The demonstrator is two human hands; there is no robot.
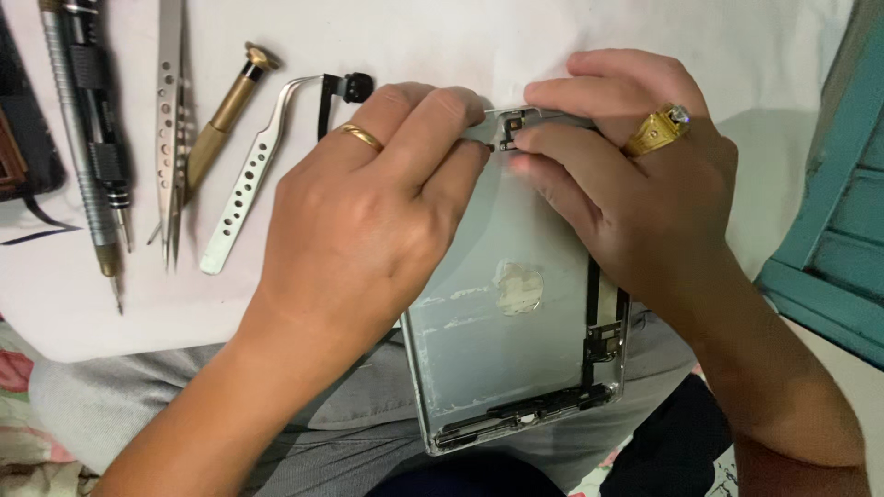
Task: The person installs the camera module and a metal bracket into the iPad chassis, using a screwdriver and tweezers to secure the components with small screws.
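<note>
Two hands on one open tablet shell [497,340], propped half on the lap, half on the white desk [460,37]: left hand [368,202] and right hand [617,184] both pinched shut at its top edge around a small camera part [509,129]. Probably light and stiff as a shell, yet thin-walled, smooth and slippery, with fragile black flex cables [594,313] along the right and bottom rims; safest held by the bare metal edges. Tweezers [249,175] and screwdrivers [87,129] idle at left.
</note>
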